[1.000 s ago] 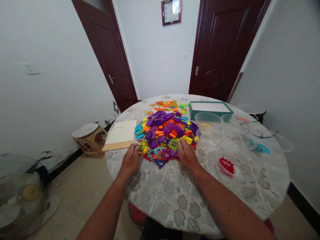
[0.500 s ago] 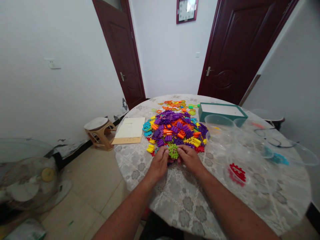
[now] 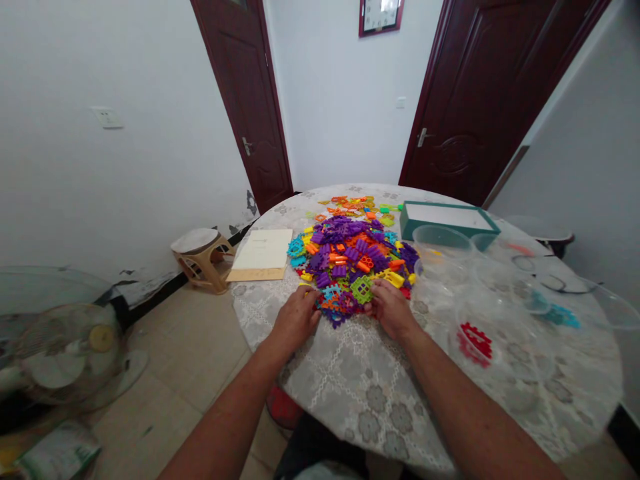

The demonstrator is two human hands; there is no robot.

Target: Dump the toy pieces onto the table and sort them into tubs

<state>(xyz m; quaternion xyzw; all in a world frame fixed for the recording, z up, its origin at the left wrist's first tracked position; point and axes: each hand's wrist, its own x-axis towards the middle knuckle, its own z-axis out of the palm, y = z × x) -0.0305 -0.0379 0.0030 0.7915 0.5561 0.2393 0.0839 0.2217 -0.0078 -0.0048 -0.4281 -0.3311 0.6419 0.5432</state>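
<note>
A green gear-shaped building piece (image 3: 362, 290) with a square-windowed middle is pinched in my right hand (image 3: 393, 308), at the front of a heap of plastic building pieces (image 3: 345, 233). My left hand (image 3: 298, 312) is at the heap's front left edge, fingers half bent and thumb apart, touching or almost touching the pieces there. Between the hands lie light blue, red and purple gear-shaped pieces (image 3: 333, 298). Whatever is under the left fingertips is hidden.
Left of the heap lies a paper pad (image 3: 263, 250). A green-edged box (image 3: 447, 220) and several clear plastic tubs (image 3: 443, 243) stand at the right; red pieces (image 3: 475, 343) show in one. Beside the table are a stool (image 3: 201, 257) and a fan (image 3: 55, 350).
My left hand has let go of the green piece and moved left to the heap's edge. My right hand has carried the piece slightly right and up, uncovering the pieces between the hands.
</note>
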